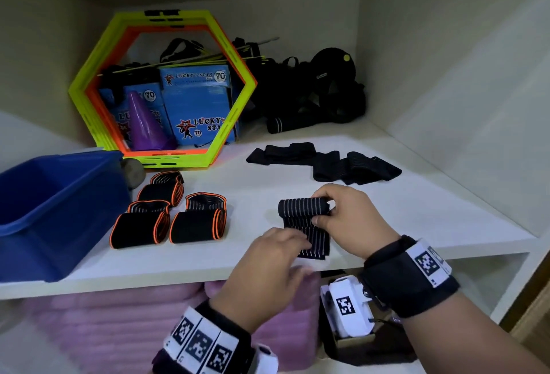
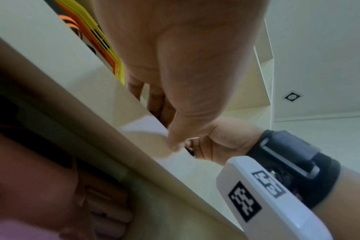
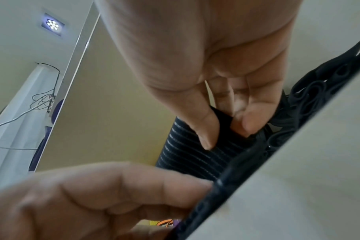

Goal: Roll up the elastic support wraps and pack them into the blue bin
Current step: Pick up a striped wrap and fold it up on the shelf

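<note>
From the head view, the rolled end of a striped wrap (image 1: pixel 303 210) is pinched by the right hand (image 1: pixel 348 219) on the shelf (image 1: pixel 416 195); its flat tail is pressed under the left hand's (image 1: pixel 268 269) fingers (image 1: pixel 297 239). The blue bin (image 1: pixel 53 210) stands well to their left. From the left wrist, the fingers' state cannot be told. From the right wrist, thumb and fingers (image 3: pixel 251 116) are seen pinching the roll.

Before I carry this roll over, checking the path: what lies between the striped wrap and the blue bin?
Head view: the orange-edged rolled wraps lie between striped wrap and blue bin.

blue bin (image 1: pixel 59 195) cut off at left edge, left hand (image 1: pixel 268 266) fingertips blurred
</note>
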Available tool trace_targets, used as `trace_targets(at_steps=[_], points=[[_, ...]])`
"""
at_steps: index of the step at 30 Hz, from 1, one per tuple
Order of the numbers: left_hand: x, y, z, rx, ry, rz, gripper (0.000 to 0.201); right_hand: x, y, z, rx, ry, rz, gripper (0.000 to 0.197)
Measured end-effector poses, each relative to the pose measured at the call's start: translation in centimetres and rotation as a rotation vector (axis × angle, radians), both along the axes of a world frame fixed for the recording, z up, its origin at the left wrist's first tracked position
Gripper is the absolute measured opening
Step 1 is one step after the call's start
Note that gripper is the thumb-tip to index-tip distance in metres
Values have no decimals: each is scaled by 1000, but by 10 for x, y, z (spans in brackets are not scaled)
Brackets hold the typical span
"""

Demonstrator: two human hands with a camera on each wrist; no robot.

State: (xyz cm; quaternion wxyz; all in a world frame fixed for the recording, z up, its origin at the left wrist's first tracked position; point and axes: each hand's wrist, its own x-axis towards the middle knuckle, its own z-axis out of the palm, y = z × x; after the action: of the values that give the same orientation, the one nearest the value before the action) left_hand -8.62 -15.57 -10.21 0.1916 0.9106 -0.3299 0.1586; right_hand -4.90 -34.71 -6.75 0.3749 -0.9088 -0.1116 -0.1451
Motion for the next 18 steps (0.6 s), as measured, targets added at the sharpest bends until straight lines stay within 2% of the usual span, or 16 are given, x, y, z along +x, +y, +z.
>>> trace_targets(at_steps=[7,11,14,18], points=[[-1,-2,-13,-29,-8,54,37,-15,-3,-2,-44,-2,23,28],[-9,0,-16,-269,27,108,23,-27,-6,-5,-80,7,13,30],[-11,2,-18,-374,27,131,39,-32,-8,-7,-109,1,19,32],[-11,2,-12,-391,52,124,58,-34,-14,-7,-152,27,76,39]])
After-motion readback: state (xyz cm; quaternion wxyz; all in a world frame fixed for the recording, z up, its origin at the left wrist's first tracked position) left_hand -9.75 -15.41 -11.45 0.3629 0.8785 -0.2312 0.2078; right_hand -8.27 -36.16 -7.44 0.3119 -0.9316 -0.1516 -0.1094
